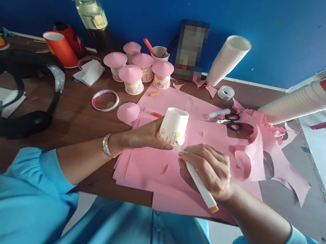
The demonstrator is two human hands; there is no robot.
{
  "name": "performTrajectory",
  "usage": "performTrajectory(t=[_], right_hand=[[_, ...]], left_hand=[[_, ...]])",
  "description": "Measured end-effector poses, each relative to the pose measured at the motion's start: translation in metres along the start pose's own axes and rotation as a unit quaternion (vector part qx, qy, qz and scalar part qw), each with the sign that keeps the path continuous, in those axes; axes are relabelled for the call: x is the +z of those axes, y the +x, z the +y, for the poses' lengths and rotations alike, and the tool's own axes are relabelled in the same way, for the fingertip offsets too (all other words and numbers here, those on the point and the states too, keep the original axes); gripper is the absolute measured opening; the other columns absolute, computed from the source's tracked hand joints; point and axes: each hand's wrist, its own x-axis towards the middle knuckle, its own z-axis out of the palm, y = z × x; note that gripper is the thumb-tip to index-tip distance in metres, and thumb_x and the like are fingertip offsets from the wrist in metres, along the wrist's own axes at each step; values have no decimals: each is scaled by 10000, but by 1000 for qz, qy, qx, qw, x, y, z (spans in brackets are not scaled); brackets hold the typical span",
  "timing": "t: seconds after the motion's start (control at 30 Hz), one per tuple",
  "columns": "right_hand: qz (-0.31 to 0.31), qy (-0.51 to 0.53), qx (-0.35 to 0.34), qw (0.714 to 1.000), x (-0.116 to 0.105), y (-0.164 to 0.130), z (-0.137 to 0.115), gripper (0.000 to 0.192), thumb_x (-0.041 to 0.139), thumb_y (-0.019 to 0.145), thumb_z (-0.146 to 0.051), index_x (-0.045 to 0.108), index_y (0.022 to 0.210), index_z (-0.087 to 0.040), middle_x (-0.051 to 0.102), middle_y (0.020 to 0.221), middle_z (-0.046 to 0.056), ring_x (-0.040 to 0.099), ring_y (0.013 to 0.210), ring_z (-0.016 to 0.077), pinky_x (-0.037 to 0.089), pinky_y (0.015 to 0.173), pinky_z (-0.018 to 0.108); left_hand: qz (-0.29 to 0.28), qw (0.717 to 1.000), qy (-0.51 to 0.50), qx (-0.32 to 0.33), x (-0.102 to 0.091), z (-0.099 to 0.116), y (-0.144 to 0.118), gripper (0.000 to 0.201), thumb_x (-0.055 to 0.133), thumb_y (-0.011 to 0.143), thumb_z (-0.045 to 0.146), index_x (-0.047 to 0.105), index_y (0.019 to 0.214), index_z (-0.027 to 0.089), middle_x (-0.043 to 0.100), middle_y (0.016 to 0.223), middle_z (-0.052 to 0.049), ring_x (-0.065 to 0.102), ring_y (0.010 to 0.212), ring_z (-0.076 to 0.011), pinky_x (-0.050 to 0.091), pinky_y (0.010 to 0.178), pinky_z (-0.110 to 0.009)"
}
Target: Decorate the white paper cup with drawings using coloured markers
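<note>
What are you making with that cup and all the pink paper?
A person's left hand steadies an upside-down paper cup on pink paper sheets. The right hand holds a marker, its tip at the cup's side beside orange drawings. Five decorated cups with pink tops stand behind.

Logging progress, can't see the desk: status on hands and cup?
Left hand steadying upturned paper cup on pink paper. Right hand holding marker, tip at cup's base. Scissors lie apart, nothing obstructing.

A white paper cup (174, 125) stands upside down on pink paper, orange drawings along its lower edge. A white marker (196, 179) with an orange end slants against its near right side.
</note>
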Motion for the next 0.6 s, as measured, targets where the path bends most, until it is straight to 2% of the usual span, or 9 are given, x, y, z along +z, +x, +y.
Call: performTrajectory(t=[0.2, 0.4, 0.6], right_hand=[[7, -5, -2, 1000, 4, -3, 1, 168, 700, 926, -71, 652, 1071, -141, 737, 827, 56, 734, 693, 175, 642, 611, 293], [6, -7, 4, 1000, 5, -3, 1, 167, 702, 945, -88, 644, 1090, -146, 740, 844, 52, 732, 721, 168, 644, 651, 285], [-10, -12, 2, 1000, 4, -3, 2, 192, 728, 920, -65, 636, 1078, -122, 746, 838, 76, 732, 706, 176, 632, 627, 292]], left_hand=[[1, 1000, 2, -10, 2, 2, 1, 606, 877, 816, 423, 609, 1311, 199, 703, 1244, -123, 673, 1184, -291, 537, 1041, -471], [5, 1000, 12, -2, 3, 2, 1, 566, 876, 817, 438, 640, 1267, 188, 715, 1213, -116, 672, 1147, -271, 543, 1010, -439], [11, 1000, 12, -4, 3, 0, 1, 565, 877, 818, 417, 638, 1278, 191, 721, 1210, -108, 670, 1147, -262, 545, 1006, -436]])
